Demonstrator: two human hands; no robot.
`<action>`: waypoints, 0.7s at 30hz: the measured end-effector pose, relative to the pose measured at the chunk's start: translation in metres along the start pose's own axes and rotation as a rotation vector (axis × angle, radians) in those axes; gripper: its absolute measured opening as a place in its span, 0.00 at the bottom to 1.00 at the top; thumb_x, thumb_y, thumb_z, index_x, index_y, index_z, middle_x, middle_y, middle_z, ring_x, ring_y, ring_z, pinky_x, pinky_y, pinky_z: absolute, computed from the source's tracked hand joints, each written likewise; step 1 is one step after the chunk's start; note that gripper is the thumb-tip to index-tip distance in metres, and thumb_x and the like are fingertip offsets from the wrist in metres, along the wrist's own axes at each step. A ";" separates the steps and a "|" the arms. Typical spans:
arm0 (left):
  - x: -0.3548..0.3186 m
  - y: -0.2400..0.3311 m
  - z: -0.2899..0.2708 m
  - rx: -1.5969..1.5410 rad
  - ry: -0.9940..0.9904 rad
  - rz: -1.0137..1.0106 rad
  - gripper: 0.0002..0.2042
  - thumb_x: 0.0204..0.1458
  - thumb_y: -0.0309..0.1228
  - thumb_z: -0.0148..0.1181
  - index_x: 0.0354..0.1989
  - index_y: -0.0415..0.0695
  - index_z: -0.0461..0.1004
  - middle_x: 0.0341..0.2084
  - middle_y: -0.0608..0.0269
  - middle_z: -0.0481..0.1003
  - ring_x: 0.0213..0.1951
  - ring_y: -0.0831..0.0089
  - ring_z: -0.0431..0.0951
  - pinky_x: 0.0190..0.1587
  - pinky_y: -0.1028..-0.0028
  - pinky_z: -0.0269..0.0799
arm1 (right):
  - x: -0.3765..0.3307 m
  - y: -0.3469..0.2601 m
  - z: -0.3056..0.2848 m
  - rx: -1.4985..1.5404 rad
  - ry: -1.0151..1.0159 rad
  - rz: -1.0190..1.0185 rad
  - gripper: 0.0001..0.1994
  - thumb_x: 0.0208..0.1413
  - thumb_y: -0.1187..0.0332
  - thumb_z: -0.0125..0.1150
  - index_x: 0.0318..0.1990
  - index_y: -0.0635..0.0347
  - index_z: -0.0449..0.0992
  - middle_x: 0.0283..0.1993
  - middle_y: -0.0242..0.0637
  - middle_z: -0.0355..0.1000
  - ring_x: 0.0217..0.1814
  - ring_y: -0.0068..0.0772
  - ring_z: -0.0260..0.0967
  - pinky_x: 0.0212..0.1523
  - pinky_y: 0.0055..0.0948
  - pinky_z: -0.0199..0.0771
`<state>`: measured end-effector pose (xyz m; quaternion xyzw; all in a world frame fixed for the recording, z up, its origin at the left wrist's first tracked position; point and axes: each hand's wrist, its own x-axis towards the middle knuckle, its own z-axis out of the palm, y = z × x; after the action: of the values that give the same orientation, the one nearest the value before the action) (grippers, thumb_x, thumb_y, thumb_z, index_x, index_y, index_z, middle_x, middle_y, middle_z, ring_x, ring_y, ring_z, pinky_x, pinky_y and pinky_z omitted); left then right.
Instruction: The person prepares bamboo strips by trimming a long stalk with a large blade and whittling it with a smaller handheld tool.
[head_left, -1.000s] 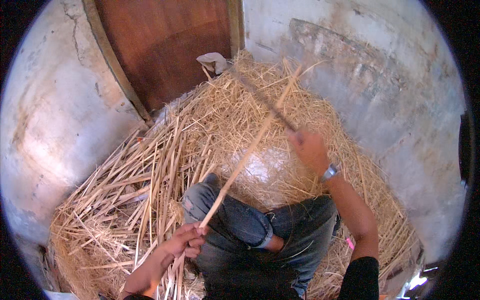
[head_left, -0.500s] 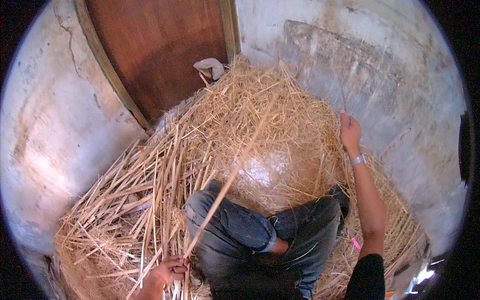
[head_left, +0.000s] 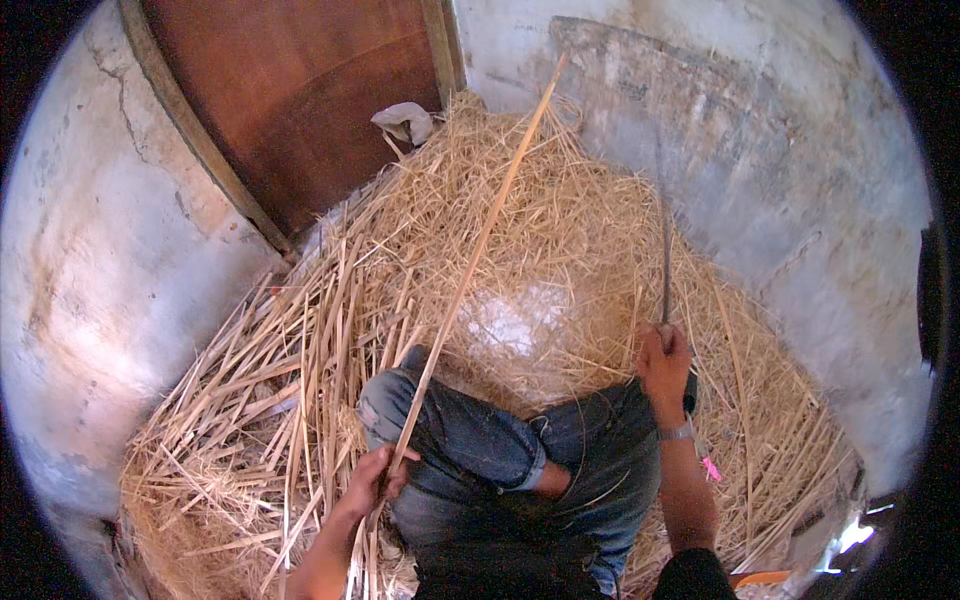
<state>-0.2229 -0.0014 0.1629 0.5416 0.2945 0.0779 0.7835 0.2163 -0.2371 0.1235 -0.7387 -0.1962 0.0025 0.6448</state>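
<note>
My left hand, beside my left knee, is closed round the lower end of a long, flat, pale bamboo-like strip. The strip slants up and away over my crossed legs, and its far tip stands against the wall in view. In front of my right knee, my right hand grips a thin, dark, knife-like blade that points away from me. Its handle is hidden inside my fist. Blade and strip are well apart.
A big heap of curly straw-coloured shavings fills the corner ahead, with a whitish patch near my legs. Many long strips lie at left. Stained walls and a brown door enclose the spot. A pale cloth-like thing lies by the door.
My right hand has drawn back toward my right knee with the blade. My left hand has risen slightly and moved right, and the strip's far end now stands higher.
</note>
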 end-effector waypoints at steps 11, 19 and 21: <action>0.055 0.005 0.105 0.456 0.067 0.321 0.18 0.67 0.33 0.44 0.61 0.40 0.70 0.28 0.67 0.79 0.20 0.81 0.69 0.24 0.78 0.64 | -0.134 0.076 -0.106 -0.089 0.514 0.271 0.07 0.59 0.69 0.61 0.39 0.62 0.74 0.32 0.38 0.75 0.31 0.28 0.72 0.33 0.28 0.73; 0.056 -0.012 0.160 0.657 -0.294 0.588 0.22 0.61 0.21 0.45 0.65 0.39 0.64 0.34 0.55 0.82 0.26 0.67 0.80 0.35 0.69 0.78 | -0.160 -0.091 0.003 0.456 -0.153 0.241 0.19 0.65 0.67 0.57 0.59 0.67 0.69 0.47 0.45 0.77 0.44 0.29 0.76 0.44 0.29 0.77; 0.048 -0.020 0.158 0.804 -0.376 0.729 0.23 0.62 0.23 0.48 0.67 0.39 0.61 0.37 0.53 0.82 0.31 0.60 0.82 0.40 0.67 0.78 | -0.160 -0.094 0.009 0.377 -0.397 0.209 0.17 0.66 0.68 0.55 0.58 0.67 0.69 0.43 0.43 0.79 0.39 0.26 0.76 0.39 0.26 0.77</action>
<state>-0.1014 -0.1147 0.1647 0.8680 -0.0490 0.1272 0.4776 0.0396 -0.2669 0.1714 -0.6071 -0.2375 0.2501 0.7159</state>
